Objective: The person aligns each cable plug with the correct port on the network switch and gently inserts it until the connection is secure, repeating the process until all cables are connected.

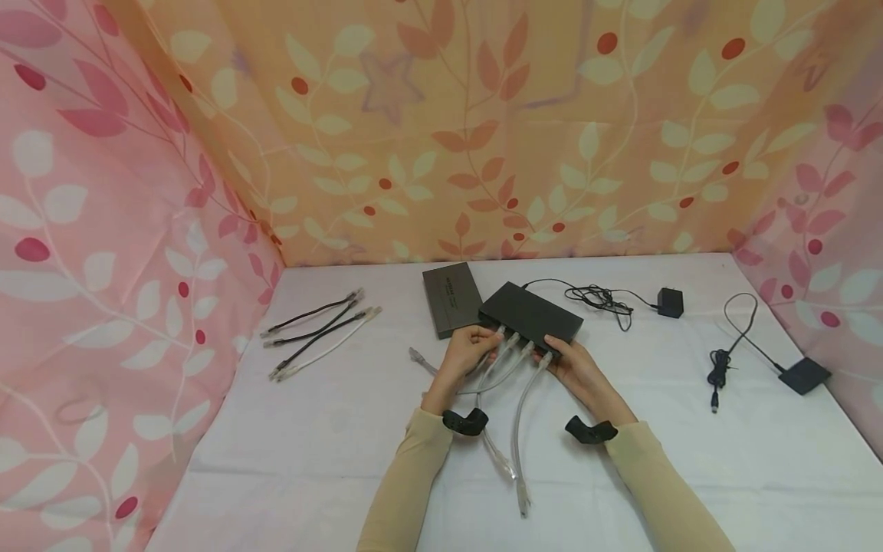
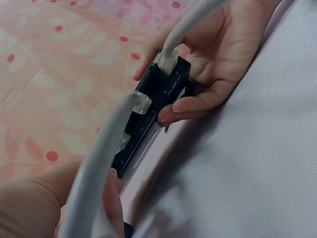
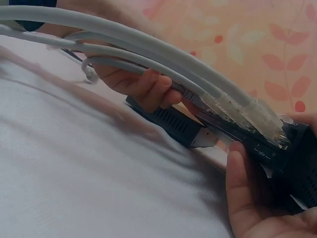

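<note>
A black network switch (image 1: 530, 310) is held tilted above the white table, several pale grey network cables plugged into its near side. My right hand (image 1: 581, 373) grips its right end, thumb on top and fingers beneath. At the left end of the port row, my left hand (image 1: 464, 356) pinches the plug of a grey network cable (image 3: 179, 89), fingers curled round it. Whether that plug is fully seated is hidden. The left wrist view shows clear plugs (image 2: 142, 103) in the ports. One plugged cable (image 1: 517, 429) hangs toward the table's front.
A second dark flat box (image 1: 451, 299) lies behind the left hand. Several short black and white cables (image 1: 320, 333) lie at left. Right of the switch are a black power adapter (image 1: 670, 302) with coiled cord and another adapter (image 1: 804, 376). Patterned curtains (image 1: 441, 138) enclose the table (image 1: 310, 460).
</note>
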Demonstrator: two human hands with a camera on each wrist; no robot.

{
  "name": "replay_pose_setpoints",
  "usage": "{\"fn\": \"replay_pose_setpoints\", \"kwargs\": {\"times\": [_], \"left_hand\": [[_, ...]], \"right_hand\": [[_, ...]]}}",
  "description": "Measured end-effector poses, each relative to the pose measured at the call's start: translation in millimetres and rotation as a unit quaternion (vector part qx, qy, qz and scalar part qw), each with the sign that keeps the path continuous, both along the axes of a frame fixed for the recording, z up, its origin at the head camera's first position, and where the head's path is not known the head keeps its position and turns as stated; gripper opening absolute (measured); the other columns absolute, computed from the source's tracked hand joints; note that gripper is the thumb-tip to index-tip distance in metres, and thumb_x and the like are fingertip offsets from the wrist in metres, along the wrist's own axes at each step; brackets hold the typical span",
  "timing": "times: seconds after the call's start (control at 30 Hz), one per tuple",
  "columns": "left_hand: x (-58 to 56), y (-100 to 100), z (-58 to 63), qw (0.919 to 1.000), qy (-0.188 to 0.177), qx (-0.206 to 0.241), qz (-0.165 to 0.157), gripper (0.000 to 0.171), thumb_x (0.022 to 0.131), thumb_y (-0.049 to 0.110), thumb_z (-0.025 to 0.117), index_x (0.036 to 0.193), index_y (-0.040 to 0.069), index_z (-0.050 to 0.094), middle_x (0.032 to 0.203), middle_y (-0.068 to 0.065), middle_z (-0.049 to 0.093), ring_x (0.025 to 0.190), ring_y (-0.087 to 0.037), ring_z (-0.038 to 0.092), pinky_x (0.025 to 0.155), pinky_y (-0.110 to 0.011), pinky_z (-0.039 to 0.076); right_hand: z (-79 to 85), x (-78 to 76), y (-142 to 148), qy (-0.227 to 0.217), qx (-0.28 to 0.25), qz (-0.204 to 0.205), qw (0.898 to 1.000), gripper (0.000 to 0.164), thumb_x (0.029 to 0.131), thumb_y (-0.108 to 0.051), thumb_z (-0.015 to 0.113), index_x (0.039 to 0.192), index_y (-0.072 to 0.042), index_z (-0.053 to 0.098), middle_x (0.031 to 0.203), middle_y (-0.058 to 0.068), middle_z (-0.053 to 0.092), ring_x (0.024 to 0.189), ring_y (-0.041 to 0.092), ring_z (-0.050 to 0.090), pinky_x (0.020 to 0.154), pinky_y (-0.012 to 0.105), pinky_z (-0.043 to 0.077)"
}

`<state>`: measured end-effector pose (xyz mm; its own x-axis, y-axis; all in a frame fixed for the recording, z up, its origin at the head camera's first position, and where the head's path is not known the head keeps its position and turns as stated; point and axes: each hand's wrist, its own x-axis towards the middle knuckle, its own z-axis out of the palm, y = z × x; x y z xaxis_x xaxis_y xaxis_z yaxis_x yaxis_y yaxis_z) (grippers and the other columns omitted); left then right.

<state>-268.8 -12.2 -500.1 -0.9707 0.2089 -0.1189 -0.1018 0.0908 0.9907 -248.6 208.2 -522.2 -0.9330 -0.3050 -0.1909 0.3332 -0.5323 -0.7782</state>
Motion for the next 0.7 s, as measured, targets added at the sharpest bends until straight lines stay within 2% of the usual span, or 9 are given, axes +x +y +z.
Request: {"fn": "replay_pose_setpoints", "kwargs": {"times": [0.13,0.23,0.43,0.7], "left_hand": [[-2.1,1.6,-4.2,0.9996,0.023,-0.003,0.015,0.024,0.077,0.023,0.067,0.087,0.002,0.063,0.065,-0.004,0.062,0.052,-0.011,0.059,0.053,-0.024,0.048],[-3.7,2.6,-6.9,0.9993,0.032,-0.004,0.018,0.023,0.077,0.023,0.067,0.087,0.002,0.063,0.064,-0.003,0.062,0.052,-0.011,0.058,0.052,-0.023,0.047],[-4.4,3.2,-8.9,0.9996,0.019,0.012,0.018,0.022,0.077,0.022,0.067,0.086,0.002,0.063,0.065,-0.005,0.062,0.052,-0.011,0.057,0.052,-0.022,0.047],[-4.3,0.7,-6.2,0.9998,-0.006,0.019,0.000,0.023,0.077,0.023,0.067,0.087,0.002,0.063,0.069,-0.013,0.064,0.052,-0.011,0.058,0.051,-0.024,0.049]], "right_hand": [[0.2,2.4,-0.1,0.042,-0.020,0.018,0.999,0.058,0.089,-0.013,0.049,0.137,-0.006,0.017,0.118,0.002,0.043,0.101,0.013,0.053,0.084,0.030,0.045],[0.8,3.2,0.3,0.056,-0.024,0.028,0.998,0.057,0.091,-0.014,0.045,0.138,-0.004,0.014,0.122,0.003,0.040,0.104,0.013,0.052,0.086,0.030,0.044],[-2.1,-0.2,2.6,0.035,-0.019,0.040,0.998,0.058,0.094,-0.011,0.039,0.139,-0.002,0.003,0.126,0.003,0.038,0.107,0.013,0.052,0.088,0.032,0.042],[-6.3,-1.9,8.7,0.041,-0.029,0.069,0.996,0.045,0.095,-0.009,0.033,0.136,-0.004,0.013,0.117,0.003,0.051,0.100,0.020,0.058,0.084,0.031,0.045]]}}
